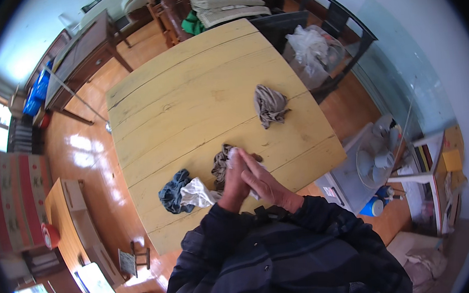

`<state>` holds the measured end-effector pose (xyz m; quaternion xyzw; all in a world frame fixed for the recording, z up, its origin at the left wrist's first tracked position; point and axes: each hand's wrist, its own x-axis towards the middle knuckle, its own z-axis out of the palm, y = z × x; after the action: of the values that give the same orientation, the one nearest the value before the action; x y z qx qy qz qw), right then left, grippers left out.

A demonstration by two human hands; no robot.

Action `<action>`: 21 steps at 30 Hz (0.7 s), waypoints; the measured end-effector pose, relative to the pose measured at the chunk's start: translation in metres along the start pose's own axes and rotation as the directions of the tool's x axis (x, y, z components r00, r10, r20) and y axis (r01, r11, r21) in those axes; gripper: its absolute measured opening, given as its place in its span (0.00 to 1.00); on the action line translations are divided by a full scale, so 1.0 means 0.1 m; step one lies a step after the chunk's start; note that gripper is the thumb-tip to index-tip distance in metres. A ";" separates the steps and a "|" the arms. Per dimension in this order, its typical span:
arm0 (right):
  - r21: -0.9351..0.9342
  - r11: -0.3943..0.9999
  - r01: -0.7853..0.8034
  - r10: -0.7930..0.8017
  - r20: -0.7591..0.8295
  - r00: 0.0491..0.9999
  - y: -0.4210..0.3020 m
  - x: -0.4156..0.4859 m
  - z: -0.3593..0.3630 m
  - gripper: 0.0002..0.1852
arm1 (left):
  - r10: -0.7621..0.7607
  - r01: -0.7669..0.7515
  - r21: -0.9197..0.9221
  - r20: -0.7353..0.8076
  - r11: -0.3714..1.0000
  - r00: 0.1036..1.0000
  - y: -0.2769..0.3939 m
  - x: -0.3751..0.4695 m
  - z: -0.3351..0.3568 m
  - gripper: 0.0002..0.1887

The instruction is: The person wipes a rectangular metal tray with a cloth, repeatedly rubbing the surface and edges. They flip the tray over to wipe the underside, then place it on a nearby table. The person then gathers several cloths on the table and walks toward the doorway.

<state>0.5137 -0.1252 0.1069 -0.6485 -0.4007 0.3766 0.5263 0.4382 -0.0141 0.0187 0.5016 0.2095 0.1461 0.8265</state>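
Note:
My left hand [236,180] and my right hand [266,185] are pressed palm to palm over the near part of a yellow wooden table [189,108]. Bits of a thin white cloth [254,194] show between and around them; most of it is hidden by the palms. Just beyond my left hand lies a crumpled brown cloth [220,166], partly covered by the hands. To its left, a white cloth [197,193] rests against a bunched dark blue cloth [174,192]. A grey-brown cloth [270,105] is heaped farther off to the right.
A black chair [332,2] with plastic bags [309,48] stands past the table's right edge. Near my right side are a grey plastic bin [342,183] and a standing fan [375,159]. A small stool [135,260] and a wooden cabinet [61,203] are at left.

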 end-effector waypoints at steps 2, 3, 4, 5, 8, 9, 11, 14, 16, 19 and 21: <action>0.223 0.974 0.042 -0.066 0.100 0.993 -0.09 -0.05 -0.11 0.42 | -0.211 0.190 -0.436 -0.001 0.880 0.977 0.19 0.12 -0.16 0.35; 0.331 0.941 0.069 -0.122 0.143 0.982 -0.12 -0.05 -0.15 0.42 | -0.231 0.204 -0.498 0.007 0.843 0.973 0.31 0.17 -0.23 0.37; 0.460 0.885 0.072 -0.143 0.121 0.982 -0.14 -0.03 -0.17 0.39 | -0.315 0.240 -0.550 -0.043 0.800 0.948 0.39 0.20 -0.23 0.40; 0.532 0.845 0.043 -0.131 0.128 0.983 -0.15 0.00 -0.19 0.39 | -0.241 0.209 -0.586 0.024 0.783 0.970 0.45 0.19 -0.18 0.41; 0.724 0.690 -0.007 -0.122 0.126 0.985 -0.08 0.15 -0.19 0.34 | -0.110 0.209 -0.640 0.192 0.740 0.975 0.60 0.07 -0.07 0.39; 0.779 0.624 -0.059 -0.084 0.143 0.986 -0.04 0.19 -0.17 0.31 | -0.187 0.233 -0.611 0.140 0.757 0.972 0.63 0.05 -0.03 0.37; 0.800 0.589 -0.118 -0.048 0.180 0.983 0.05 0.23 -0.14 0.28 | -0.220 0.250 -0.606 0.125 0.755 0.967 0.64 0.02 0.00 0.34; 0.674 0.733 -0.095 -0.057 0.201 0.978 0.14 0.24 -0.09 0.27 | -0.217 0.181 -0.631 0.020 0.754 0.976 0.59 0.00 -0.04 0.26; 0.609 0.784 -0.122 -0.031 0.235 0.972 0.13 0.25 -0.08 0.28 | -0.205 0.127 -0.596 -0.064 0.793 0.977 0.53 0.01 -0.09 0.25; 0.351 0.935 0.059 -0.135 0.196 0.971 0.07 0.27 -0.10 0.30 | -0.174 0.075 -0.487 -0.161 0.870 0.972 0.46 0.04 -0.13 0.23; 0.166 0.968 0.189 -0.217 0.174 0.960 0.03 0.27 -0.16 0.29 | -0.108 0.030 -0.511 -0.123 0.859 0.987 0.43 0.05 -0.12 0.23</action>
<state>0.5398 -0.1066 0.1049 -0.5240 -0.4848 0.4097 0.5679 0.4355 0.0176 0.0513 0.2462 0.2420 0.2030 0.9163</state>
